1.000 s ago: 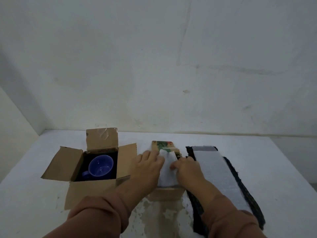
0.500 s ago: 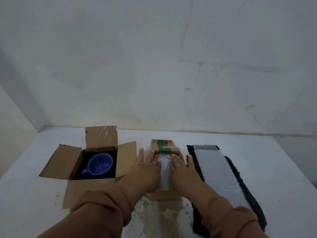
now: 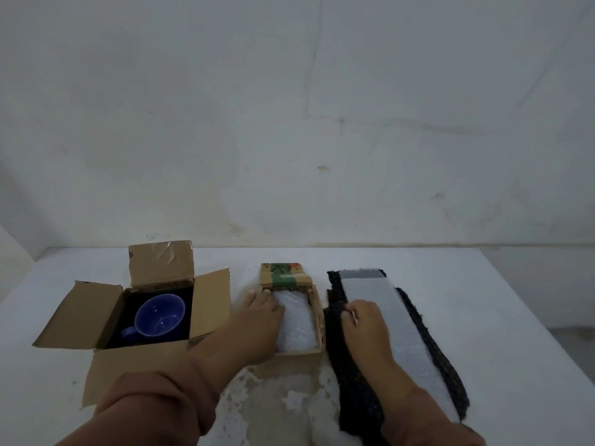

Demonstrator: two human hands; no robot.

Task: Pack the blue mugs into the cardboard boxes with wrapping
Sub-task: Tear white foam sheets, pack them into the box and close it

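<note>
A blue mug stands upright in the open cardboard box at the left, its flaps spread outward. In the middle, a small cardboard box holds a bundle in white bubble wrap; whatever is inside the wrap is hidden. My left hand lies flat on the left side of that bundle, fingers straight. My right hand is over the white foam sheet to the right, its fingertips curled at the sheet's left edge.
The foam sheet lies on a long dark cloth at the right of the white table. The small box's printed back flap stands up. A wall rises right behind the table. The tabletop in front of the small box is stained.
My right hand left the wrapped bundle and moved right onto the foam sheet. My left hand stayed on the bundle in the small box.
</note>
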